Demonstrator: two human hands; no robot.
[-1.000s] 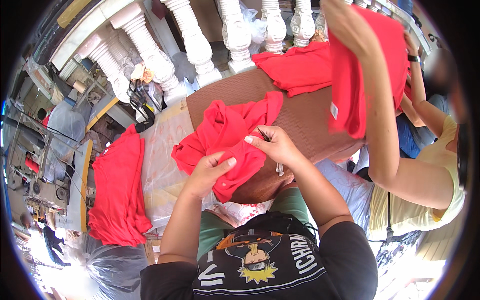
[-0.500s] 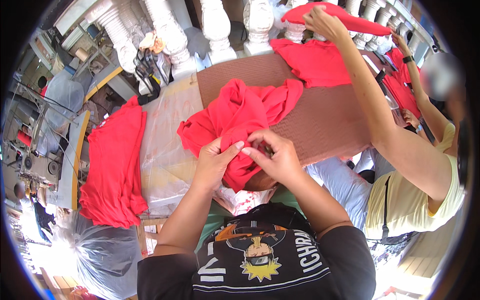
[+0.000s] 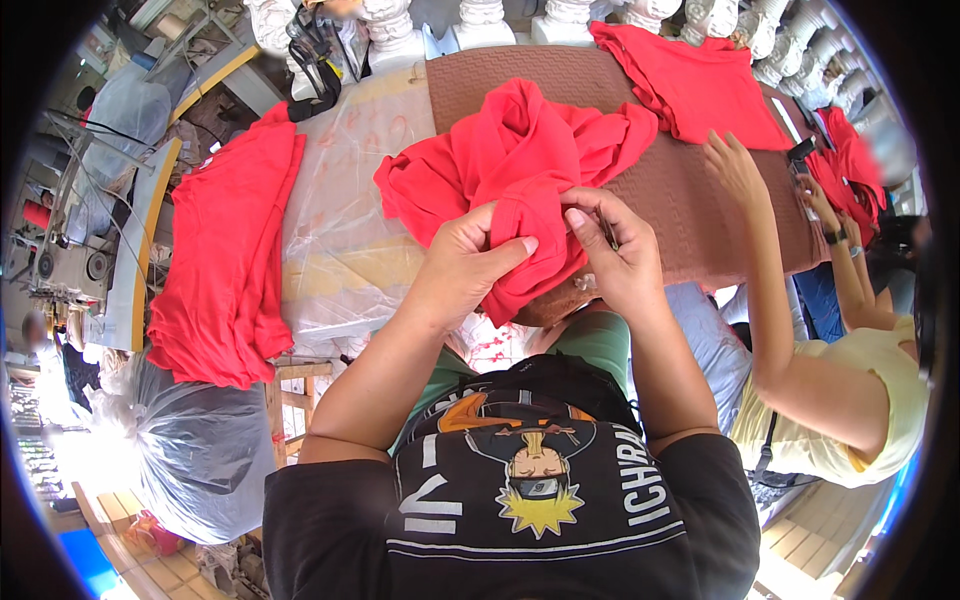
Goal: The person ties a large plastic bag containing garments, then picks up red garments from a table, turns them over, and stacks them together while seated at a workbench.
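Note:
A crumpled red garment lies on the brown-covered table in front of me. My left hand grips a fold of it at its near edge. My right hand pinches the same fold from the right and holds a small metal tool between its fingers. Both hands touch each other over the cloth.
A stack of red garments lies at the left on a plastic-wrapped surface. Another red garment is spread at the far right, with a co-worker's hand beside it. White balusters stand behind. A clear plastic bag sits lower left.
The co-worker's arm has come down from holding a red garment up, and that garment now lies on the table. My hands have stayed on the crumpled garment, working its fold.

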